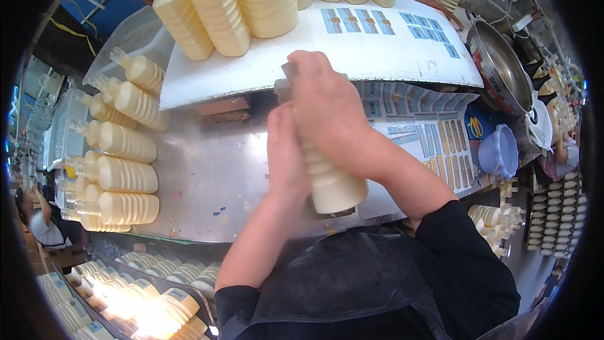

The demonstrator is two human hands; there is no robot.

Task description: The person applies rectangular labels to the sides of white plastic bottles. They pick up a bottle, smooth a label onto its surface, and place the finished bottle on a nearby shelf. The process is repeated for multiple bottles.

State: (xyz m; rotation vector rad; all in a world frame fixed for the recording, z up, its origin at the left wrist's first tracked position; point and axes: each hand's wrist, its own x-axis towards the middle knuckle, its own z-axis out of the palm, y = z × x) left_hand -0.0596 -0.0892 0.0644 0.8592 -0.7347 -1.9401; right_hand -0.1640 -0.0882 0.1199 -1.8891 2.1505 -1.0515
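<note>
A cream plastic bottle with a ribbed body is tilted in front of me, its base toward my body. My left hand is closed around its left side. Across the upper part of the bottle lies my right hand, fingers curled and slightly blurred. A dark grey flat piece sticks out by the right fingertips; its kind cannot be made out. The bottle's neck and most of its front are hidden by my hands. Below the bottle, sheets of blue and gold labels lie on the metal table.
Several cream bottles stand on a raised white board with label strips. More bottles lie stacked at the left. At right are a metal pan, a lilac bucket and yellow-handled scissors. Crated bottles sit below left.
</note>
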